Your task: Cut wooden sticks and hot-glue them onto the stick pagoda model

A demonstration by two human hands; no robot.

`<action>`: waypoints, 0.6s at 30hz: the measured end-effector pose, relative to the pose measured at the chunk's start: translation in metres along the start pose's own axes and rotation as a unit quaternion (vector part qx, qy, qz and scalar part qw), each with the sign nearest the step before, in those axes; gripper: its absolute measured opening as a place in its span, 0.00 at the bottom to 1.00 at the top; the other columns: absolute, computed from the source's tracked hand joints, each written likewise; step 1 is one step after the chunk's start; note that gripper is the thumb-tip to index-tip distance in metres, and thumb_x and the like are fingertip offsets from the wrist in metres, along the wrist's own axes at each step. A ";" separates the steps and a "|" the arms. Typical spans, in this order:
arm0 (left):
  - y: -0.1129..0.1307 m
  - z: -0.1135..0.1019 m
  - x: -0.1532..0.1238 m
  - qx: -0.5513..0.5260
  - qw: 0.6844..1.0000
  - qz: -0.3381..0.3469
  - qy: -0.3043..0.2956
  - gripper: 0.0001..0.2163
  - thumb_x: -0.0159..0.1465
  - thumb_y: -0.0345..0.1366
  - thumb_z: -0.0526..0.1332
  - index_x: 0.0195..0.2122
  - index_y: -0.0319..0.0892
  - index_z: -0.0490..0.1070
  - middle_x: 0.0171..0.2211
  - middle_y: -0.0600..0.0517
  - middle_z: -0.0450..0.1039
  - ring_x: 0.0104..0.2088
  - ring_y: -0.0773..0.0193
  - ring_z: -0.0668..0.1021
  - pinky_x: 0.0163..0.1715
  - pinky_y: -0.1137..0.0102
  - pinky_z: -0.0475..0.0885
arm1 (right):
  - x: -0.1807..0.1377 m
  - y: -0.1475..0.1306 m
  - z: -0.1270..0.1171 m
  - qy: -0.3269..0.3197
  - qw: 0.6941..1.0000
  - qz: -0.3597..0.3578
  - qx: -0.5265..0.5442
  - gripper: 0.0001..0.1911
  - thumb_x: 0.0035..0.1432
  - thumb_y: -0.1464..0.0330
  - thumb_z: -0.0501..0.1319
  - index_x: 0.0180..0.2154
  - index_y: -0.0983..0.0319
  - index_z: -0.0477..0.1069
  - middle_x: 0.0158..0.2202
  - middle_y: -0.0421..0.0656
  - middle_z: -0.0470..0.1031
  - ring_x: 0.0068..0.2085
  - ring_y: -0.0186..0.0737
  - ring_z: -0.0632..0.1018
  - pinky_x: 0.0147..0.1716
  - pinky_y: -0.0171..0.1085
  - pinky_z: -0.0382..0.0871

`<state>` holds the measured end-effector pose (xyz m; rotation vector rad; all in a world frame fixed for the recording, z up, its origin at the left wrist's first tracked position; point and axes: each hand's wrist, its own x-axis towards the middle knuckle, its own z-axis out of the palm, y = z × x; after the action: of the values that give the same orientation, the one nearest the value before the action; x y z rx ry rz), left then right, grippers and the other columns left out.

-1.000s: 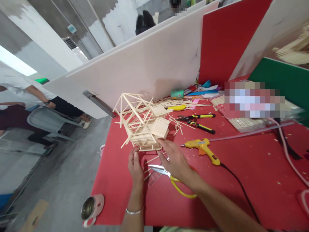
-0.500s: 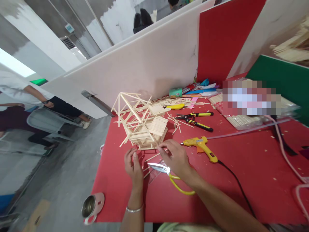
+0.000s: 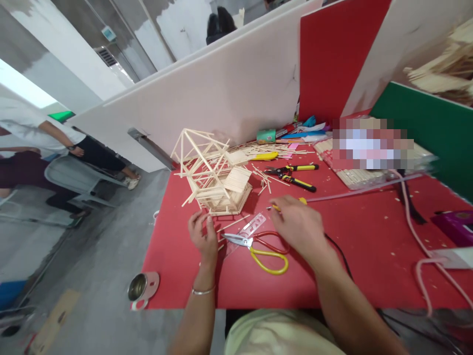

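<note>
In the head view, the glue gun (image 3: 303, 200) is mostly covered by the right hand (image 3: 300, 226) (grip cannot be told). At one o'clock from the loosely spread left hand (image 3: 203, 238), the stick model (image 3: 216, 175) could be knocked by a careless gun swing.

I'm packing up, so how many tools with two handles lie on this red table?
2: silver scissors with red and yellow loop handles, left of the right hand; black pliers with yellow-striped handles, beyond it. More may be hidden.
</note>
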<state>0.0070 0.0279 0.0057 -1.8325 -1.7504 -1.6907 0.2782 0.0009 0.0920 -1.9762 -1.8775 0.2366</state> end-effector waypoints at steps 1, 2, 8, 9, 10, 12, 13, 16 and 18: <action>0.001 0.000 0.000 0.003 1.000 0.005 -0.002 0.07 0.69 0.37 0.61 0.42 0.42 0.78 0.47 0.45 0.73 0.51 0.58 0.76 0.55 0.58 0.71 | -0.006 0.011 -0.004 -0.005 0.999 0.024 -0.022 0.14 0.66 0.65 0.55 0.49 0.57 0.75 0.48 0.45 0.80 0.42 0.42 0.79 0.32 0.35 0.61; 0.001 0.000 0.000 0.006 1.000 0.010 -0.004 0.07 0.69 0.37 0.61 0.43 0.42 0.78 0.48 0.44 0.73 0.51 0.57 0.76 0.56 0.57 0.71 | -0.012 0.022 -0.007 -0.010 0.998 0.046 -0.044 0.15 0.66 0.65 0.55 0.49 0.57 0.75 0.49 0.45 0.79 0.43 0.43 0.79 0.32 0.36 0.62; 0.006 0.004 -0.004 -0.017 0.998 0.056 -0.030 0.08 0.68 0.35 0.62 0.46 0.43 0.77 0.52 0.43 0.72 0.55 0.55 0.75 0.58 0.55 0.70 | -0.024 0.069 0.008 -0.114 0.983 0.118 -0.080 0.24 0.62 0.56 0.58 0.55 0.60 0.72 0.55 0.52 0.75 0.52 0.53 0.78 0.38 0.40 0.69; 0.006 0.004 -0.004 -0.019 0.997 0.061 -0.030 0.08 0.68 0.35 0.62 0.46 0.43 0.77 0.52 0.43 0.72 0.55 0.55 0.75 0.58 0.55 0.70 | -0.022 0.072 0.012 -0.127 0.980 0.135 -0.073 0.25 0.61 0.55 0.58 0.55 0.61 0.71 0.55 0.53 0.75 0.52 0.55 0.78 0.39 0.42 0.70; 0.006 0.004 -0.005 -0.018 0.997 0.066 -0.029 0.08 0.68 0.35 0.62 0.46 0.43 0.77 0.52 0.43 0.72 0.55 0.54 0.75 0.58 0.54 0.70 | -0.019 0.074 0.016 -0.136 0.977 0.153 -0.065 0.25 0.61 0.56 0.57 0.56 0.61 0.70 0.54 0.54 0.76 0.52 0.55 0.79 0.40 0.43 0.70; 0.006 0.002 -0.005 -0.017 0.997 0.072 -0.027 0.08 0.68 0.36 0.62 0.46 0.43 0.77 0.52 0.42 0.72 0.55 0.54 0.75 0.57 0.54 0.70 | -0.012 0.077 0.022 -0.147 0.970 0.189 -0.045 0.24 0.62 0.57 0.56 0.55 0.61 0.71 0.51 0.54 0.78 0.50 0.55 0.80 0.41 0.43 0.70; 0.006 0.002 -0.004 -0.018 0.997 0.073 -0.028 0.09 0.68 0.36 0.61 0.46 0.43 0.77 0.52 0.42 0.72 0.55 0.54 0.75 0.57 0.54 0.70 | -0.010 0.078 0.025 -0.155 0.966 0.203 -0.034 0.23 0.61 0.57 0.56 0.54 0.61 0.72 0.50 0.55 0.79 0.50 0.55 0.80 0.41 0.43 0.70; 0.007 -0.001 -0.004 -0.024 0.996 0.073 -0.034 0.09 0.69 0.36 0.61 0.47 0.43 0.77 0.52 0.42 0.71 0.55 0.54 0.75 0.58 0.54 0.70 | -0.008 0.078 0.031 -0.162 0.965 0.207 0.006 0.23 0.61 0.54 0.56 0.50 0.61 0.73 0.46 0.55 0.80 0.48 0.55 0.81 0.39 0.41 0.68; 0.009 -0.001 -0.004 -0.026 0.997 0.069 -0.037 0.09 0.69 0.36 0.61 0.47 0.43 0.77 0.52 0.42 0.71 0.56 0.54 0.75 0.58 0.54 0.70 | -0.011 0.070 0.035 -0.135 0.971 0.190 0.058 0.21 0.62 0.55 0.55 0.49 0.61 0.72 0.44 0.54 0.81 0.45 0.52 0.81 0.36 0.38 0.66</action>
<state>0.0140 0.0215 0.0078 -2.0118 -1.5776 -1.6514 0.3281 -0.0055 0.0305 -2.2995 -1.5704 0.7402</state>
